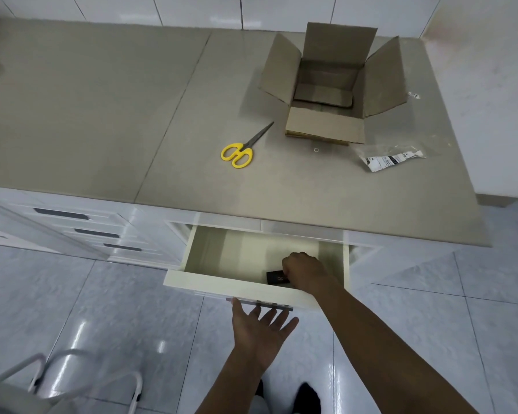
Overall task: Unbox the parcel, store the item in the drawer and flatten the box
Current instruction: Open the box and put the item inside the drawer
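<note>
The cardboard box [326, 127] stands open on the counter at the back right, its flaps spread and its inside bare. Below the counter edge a cream drawer [177, 280] is pulled out. My right hand [305, 271] reaches into it and holds a small black item [275, 277] low against the drawer's front right corner. My left hand [259, 324] is under the drawer front, fingers spread and hooked on the dark handle strip [260, 303].
Yellow-handled scissors [240, 152] lie shut on the grey counter [102, 115] left of the box. A crumpled clear wrapper with a label [389, 159] lies right of it. White drawers [81, 228] stand at left, a metal stool frame [72, 377] at lower left.
</note>
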### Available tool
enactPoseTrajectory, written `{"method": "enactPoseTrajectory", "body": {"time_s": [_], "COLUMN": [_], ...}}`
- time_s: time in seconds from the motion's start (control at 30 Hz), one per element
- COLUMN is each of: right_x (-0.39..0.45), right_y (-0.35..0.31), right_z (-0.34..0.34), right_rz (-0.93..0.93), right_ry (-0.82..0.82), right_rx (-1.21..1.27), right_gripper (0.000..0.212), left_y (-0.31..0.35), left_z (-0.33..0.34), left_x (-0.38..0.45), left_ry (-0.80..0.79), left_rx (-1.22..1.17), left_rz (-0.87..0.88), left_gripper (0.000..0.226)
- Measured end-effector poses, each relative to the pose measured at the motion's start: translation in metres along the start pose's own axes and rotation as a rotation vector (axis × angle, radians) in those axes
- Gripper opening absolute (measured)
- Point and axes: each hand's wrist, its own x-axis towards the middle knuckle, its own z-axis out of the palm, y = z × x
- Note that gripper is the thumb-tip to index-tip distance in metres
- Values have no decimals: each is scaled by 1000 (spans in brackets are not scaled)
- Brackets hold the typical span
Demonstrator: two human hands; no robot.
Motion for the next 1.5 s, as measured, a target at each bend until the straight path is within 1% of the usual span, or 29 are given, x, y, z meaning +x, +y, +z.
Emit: {"method": "enactPoseTrajectory", "body": {"time_s": [0.13, 0.2, 0.3, 0.33, 0.37, 0.4, 0.47, 0.5, 0.53, 0.57, 0.63, 0.73, 0.8, 0.9, 0.97, 1.03, 1.07, 1.17, 1.3, 1.5], "right_x": [-9, -16, -29, -34, -40, -46, -58, -62, -65, -67, -67, -64, -63, -65, -67, -65, -66, -67, -68, -65], "right_y": [-4, -8, -18, -23, -28, -33, -41, -44, -44, -43, -34, -21, -16, -18, -20, -22, -24, -28, -30, -33], "right_z": [-16, -29, -57, -67, -76, -83, -95, -100, -106, -112, -123, -134, -141, -150, -159, -165, -167, -171, -175, -179], "right_rz": [-1, -66, -185, -234, -290, -353, -492, -532, -532, -490, -342, -172, -134, -107, -84, -71, -62, -61, -72, -48], "right_ry": [67, 91, 139, 198, 294, 424, 752, 874, 936, 952, 893, 707, 595, 503, 445, 409, 390, 375, 324, 278], "right_rx": [197, 185, 96, 54, 12, -16, -32, -51, -79, -104, -137, -132, -100, -56, -34, -15, -4, 0, 8, 33], "right_gripper": [23, 23, 21, 19, 19, 19, 17, 15, 15, 18, 32, 48, 54, 61, 58, 48, 47, 62, 55, 77], "left_y": [-4, -3, 1, 2, 3, 3, 4, 5, 7, 9, 14, 23, 28, 32, 33, 35, 35, 36, 37, 37], "left_z": [8, 11, 12, 13, 15, 16, 21, 24, 28, 34, 49, 69, 78, 87, 91, 93, 94, 98, 99, 107], "left_x": [-2, -1, 3, 5, 7, 8, 11, 12, 12, 11, 11, 11, 12, 17, 22, 28, 30, 35, 40, 41], "left_ry": [18, 20, 25, 22, 16, 10, -7, -11, -12, -14, -13, -16, -23, -29, -30, -55, -64, -74, -78, -69], "left_rx": [1, 23, 53, 67, 80, 91, 114, 125, 143, 163, 195, 190, 182, 158, 137, 103, 83, 47, -6, -27], "left_rz": [14, 12, 13, 13, 9, 5, 6, 10, 15, 19, 28, 31, 31, 39, 33, 28, 26, 37, 49, 60], "left_gripper": [69, 68, 62, 61, 59, 59, 59, 60, 61, 61, 58, 57, 59, 59, 57, 55, 52, 45, 53, 54]}}
